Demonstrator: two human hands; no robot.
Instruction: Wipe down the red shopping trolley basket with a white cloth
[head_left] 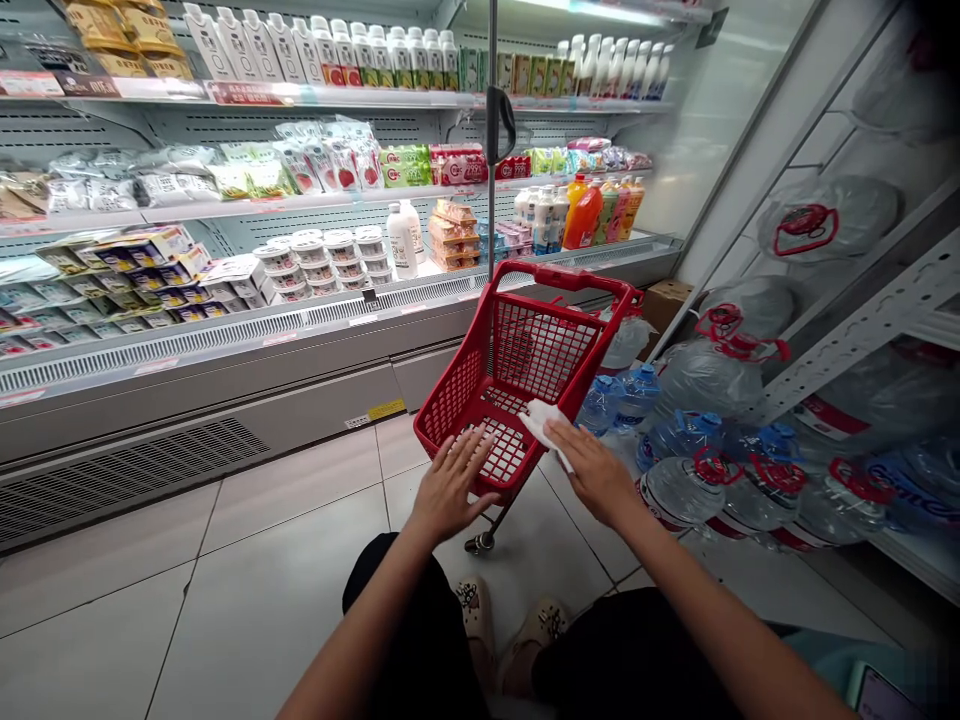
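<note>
A red plastic shopping cart [517, 345] with lattice walls stands on the floor in front of me. My left hand [452, 487] is at its near left edge, fingers stretched out and nothing in it; whether it touches the rim I cannot tell. In my right hand [592, 470] is a white wipe [546, 428], held at the cart's near right side. The wipe's tip reaches over the basket, and part of it is hidden under the fingers. Through the lattice bottom the pale floor shows.
An open refrigerated case [322, 385] with cartons, bottles and cups runs along the left and back. To the right, large water bottles [682, 490] crowd a white rack [862, 325]. My shoes [474, 608] are close below the cart. A phone [881, 695] shows at lower right.
</note>
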